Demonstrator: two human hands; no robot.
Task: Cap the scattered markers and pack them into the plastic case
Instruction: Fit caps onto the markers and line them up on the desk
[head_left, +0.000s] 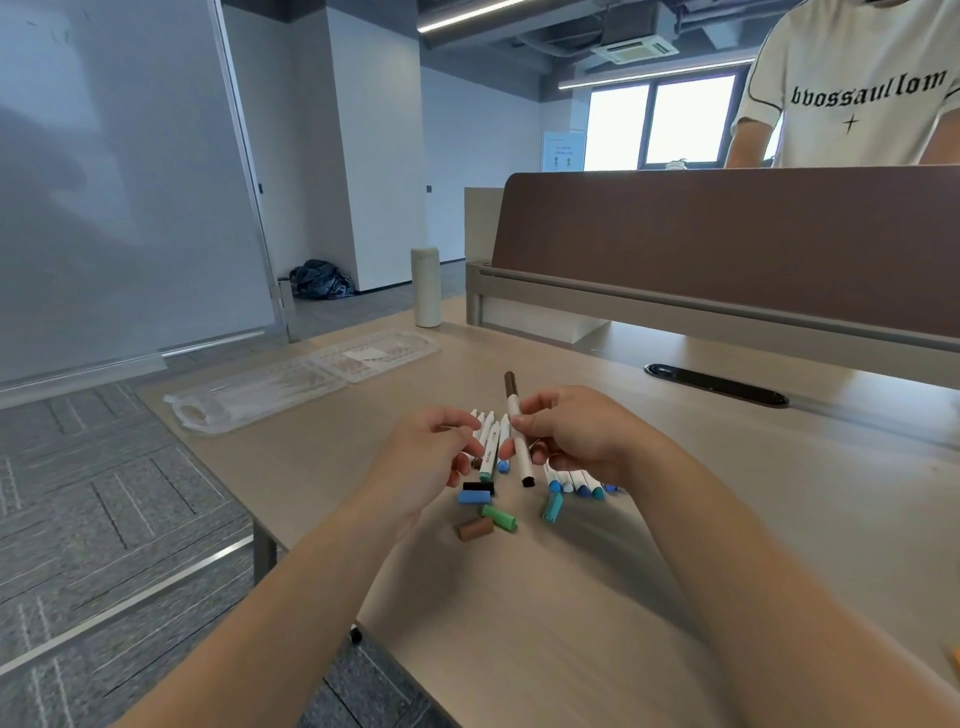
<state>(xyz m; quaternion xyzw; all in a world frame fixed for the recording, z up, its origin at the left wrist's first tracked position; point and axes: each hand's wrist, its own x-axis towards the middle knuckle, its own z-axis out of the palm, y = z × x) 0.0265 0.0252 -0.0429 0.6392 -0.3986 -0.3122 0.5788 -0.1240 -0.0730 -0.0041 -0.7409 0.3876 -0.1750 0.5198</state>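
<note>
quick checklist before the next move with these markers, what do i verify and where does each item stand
1. Right hand grip on the brown-capped marker: ok, fingers pinch its barrel.
2. That marker's lower end capped: cannot tell, it only looks dark.
3. Loose caps in reach: ok, black cap, blue cap, green cap, brown cap and teal cap lie on the table by the hands.
4. Plastic case ready: ok, it lies open at the table's far left.
5. Left hand free: cannot tell, its fingertips are at a green-tipped marker.
6. Remaining blue markers capped: not ok, tips show.
</note>
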